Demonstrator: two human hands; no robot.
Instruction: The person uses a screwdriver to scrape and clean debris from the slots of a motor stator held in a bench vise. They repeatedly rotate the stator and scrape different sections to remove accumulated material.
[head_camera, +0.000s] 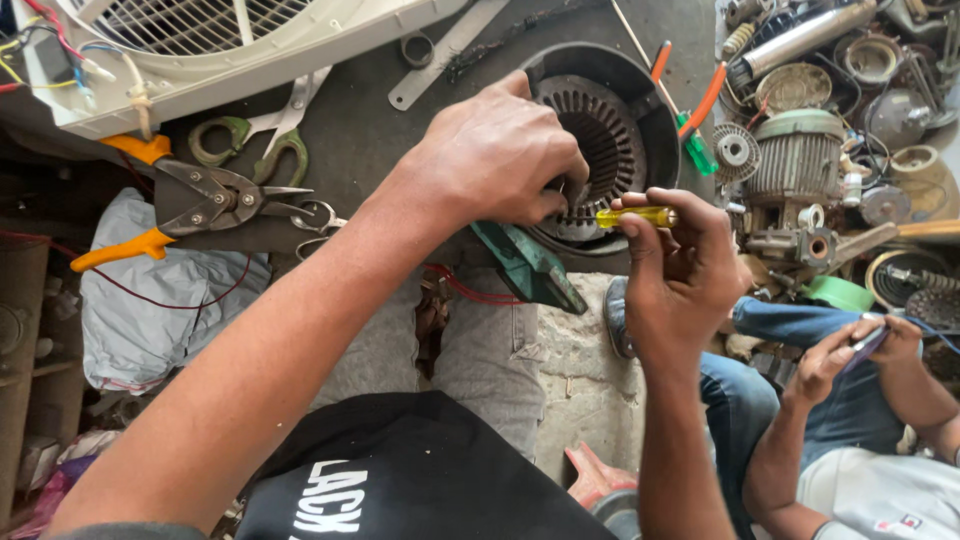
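A round black motor housing (640, 90) with a slotted grey stator core (600, 140) inside lies on the dark workbench. My left hand (495, 155) rests on its near-left rim, fingers curled down onto the core's lower edge. My right hand (680, 270) grips a screwdriver with a clear yellow handle (636, 216), its tip pointing left into the stator under my left fingers. A green tool (530, 265) lies just below the housing, under my left wrist.
Orange-handled tin snips (190, 205) and green-handled scissors (255, 140) lie at left below a white fan grille (230, 40). A pile of motor parts (800, 150) fills the right. Another person sits at lower right, their hands (850, 350) on a phone.
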